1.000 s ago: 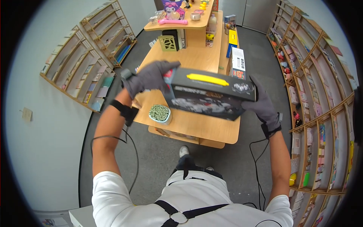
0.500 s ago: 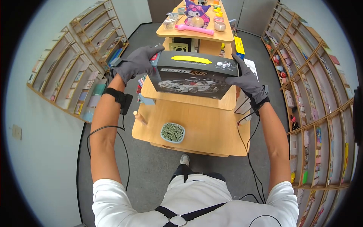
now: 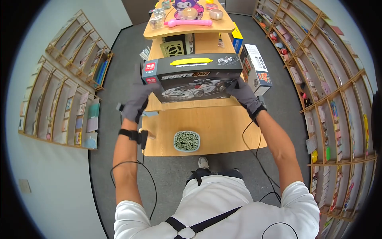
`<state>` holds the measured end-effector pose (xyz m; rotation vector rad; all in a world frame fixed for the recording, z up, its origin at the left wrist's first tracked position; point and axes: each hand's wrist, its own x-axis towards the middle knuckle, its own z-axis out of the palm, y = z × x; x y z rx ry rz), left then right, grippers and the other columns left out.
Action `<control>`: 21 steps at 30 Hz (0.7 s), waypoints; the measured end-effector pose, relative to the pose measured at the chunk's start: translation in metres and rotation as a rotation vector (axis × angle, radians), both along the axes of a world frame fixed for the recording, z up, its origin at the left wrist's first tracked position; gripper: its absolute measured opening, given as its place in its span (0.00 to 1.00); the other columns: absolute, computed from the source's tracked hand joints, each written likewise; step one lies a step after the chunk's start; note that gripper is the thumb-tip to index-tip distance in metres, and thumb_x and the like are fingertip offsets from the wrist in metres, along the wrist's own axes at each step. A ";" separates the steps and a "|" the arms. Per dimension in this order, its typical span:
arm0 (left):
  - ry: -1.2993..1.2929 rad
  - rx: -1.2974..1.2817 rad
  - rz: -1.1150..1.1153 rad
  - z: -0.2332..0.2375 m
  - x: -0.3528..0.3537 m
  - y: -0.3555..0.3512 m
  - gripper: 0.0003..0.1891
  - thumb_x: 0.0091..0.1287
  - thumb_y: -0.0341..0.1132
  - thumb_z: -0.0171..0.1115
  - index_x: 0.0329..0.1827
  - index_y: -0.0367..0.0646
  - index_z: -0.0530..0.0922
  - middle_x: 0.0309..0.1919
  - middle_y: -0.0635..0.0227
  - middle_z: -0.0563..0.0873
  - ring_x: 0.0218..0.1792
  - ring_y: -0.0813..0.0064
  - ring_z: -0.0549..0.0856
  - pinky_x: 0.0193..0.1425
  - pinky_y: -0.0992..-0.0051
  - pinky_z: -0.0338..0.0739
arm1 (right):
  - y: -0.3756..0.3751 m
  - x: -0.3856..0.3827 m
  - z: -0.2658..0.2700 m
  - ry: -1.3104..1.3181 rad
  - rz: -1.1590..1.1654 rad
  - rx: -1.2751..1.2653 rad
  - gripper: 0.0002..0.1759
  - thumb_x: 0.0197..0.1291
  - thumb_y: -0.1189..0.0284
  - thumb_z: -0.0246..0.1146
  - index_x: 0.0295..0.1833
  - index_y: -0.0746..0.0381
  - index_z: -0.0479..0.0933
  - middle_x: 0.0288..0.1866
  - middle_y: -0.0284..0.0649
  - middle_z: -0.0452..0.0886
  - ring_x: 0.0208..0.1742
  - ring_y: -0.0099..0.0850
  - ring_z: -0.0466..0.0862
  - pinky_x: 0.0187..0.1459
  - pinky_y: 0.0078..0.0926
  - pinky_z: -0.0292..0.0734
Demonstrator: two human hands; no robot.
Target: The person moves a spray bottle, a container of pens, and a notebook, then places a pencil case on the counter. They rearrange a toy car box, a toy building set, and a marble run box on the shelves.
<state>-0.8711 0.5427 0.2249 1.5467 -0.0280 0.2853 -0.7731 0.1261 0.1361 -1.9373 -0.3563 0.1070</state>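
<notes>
A dark toy car box (image 3: 191, 75) printed "SPORTS CAR", with a yellow handle on its top, is upright at the middle tier of the wooden display stand (image 3: 215, 123). Whether its base rests on that tier or hovers just above cannot be made out. My gloved left hand (image 3: 138, 97) presses against the box's left end, thumb toward the front face and fingers along the side. On the opposite end my gloved right hand (image 3: 244, 96) grips the lower right corner; its fingertips are partly hidden behind the box.
On the lowest tier stands a pot of green succulents (image 3: 186, 141). The top tier carries a pink wand (image 3: 189, 23), a white cup (image 3: 216, 14) and a purple character figure (image 3: 189, 6). More boxes (image 3: 256, 67) are at the right. Shelving (image 3: 334, 99) lines both walls.
The box has shifted slightly left in view and sits straighter. Both hands have slid from its upper corners down its ends. The head view has moved, showing more boxes at the right.
</notes>
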 end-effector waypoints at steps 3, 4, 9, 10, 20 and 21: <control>0.125 0.152 0.066 -0.091 0.002 0.011 0.34 0.61 0.25 0.76 0.72 0.37 0.76 0.51 0.65 0.91 0.49 0.72 0.89 0.54 0.67 0.85 | 0.004 -0.010 -0.037 0.029 -0.037 0.031 0.39 0.61 0.73 0.74 0.79 0.63 0.71 0.59 0.40 0.90 0.59 0.28 0.88 0.62 0.29 0.82; 0.109 0.272 0.107 -0.122 0.001 0.011 0.30 0.61 0.27 0.77 0.68 0.38 0.78 0.48 0.64 0.91 0.48 0.70 0.89 0.52 0.67 0.84 | 0.005 -0.014 -0.048 -0.015 -0.058 0.004 0.38 0.62 0.73 0.74 0.78 0.62 0.72 0.59 0.41 0.90 0.59 0.30 0.88 0.62 0.30 0.81; 0.017 0.518 0.306 -0.168 -0.015 -0.025 0.25 0.62 0.29 0.78 0.62 0.40 0.81 0.40 0.62 0.91 0.39 0.70 0.90 0.45 0.67 0.84 | 0.006 -0.031 -0.060 -0.203 -0.140 -0.035 0.37 0.61 0.74 0.72 0.77 0.60 0.73 0.59 0.46 0.89 0.59 0.39 0.89 0.62 0.35 0.81; 0.064 0.508 0.354 -0.165 -0.018 -0.032 0.22 0.63 0.29 0.77 0.60 0.41 0.81 0.37 0.63 0.90 0.37 0.73 0.89 0.43 0.68 0.83 | 0.007 -0.034 -0.061 -0.251 -0.146 -0.030 0.38 0.60 0.74 0.72 0.77 0.60 0.72 0.59 0.48 0.89 0.59 0.42 0.89 0.63 0.36 0.81; -0.076 0.588 0.502 -0.181 -0.016 -0.037 0.12 0.64 0.27 0.75 0.46 0.41 0.81 0.28 0.65 0.86 0.29 0.75 0.86 0.36 0.68 0.81 | 0.012 -0.045 -0.053 -0.304 -0.195 -0.095 0.43 0.54 0.70 0.77 0.76 0.67 0.72 0.59 0.52 0.88 0.59 0.50 0.88 0.62 0.41 0.82; -0.113 0.622 0.510 -0.182 -0.017 -0.037 0.11 0.64 0.27 0.75 0.45 0.40 0.81 0.29 0.64 0.86 0.30 0.72 0.86 0.37 0.67 0.81 | 0.011 -0.046 -0.052 -0.294 -0.193 -0.109 0.44 0.54 0.69 0.78 0.77 0.67 0.71 0.59 0.52 0.88 0.60 0.51 0.88 0.63 0.41 0.82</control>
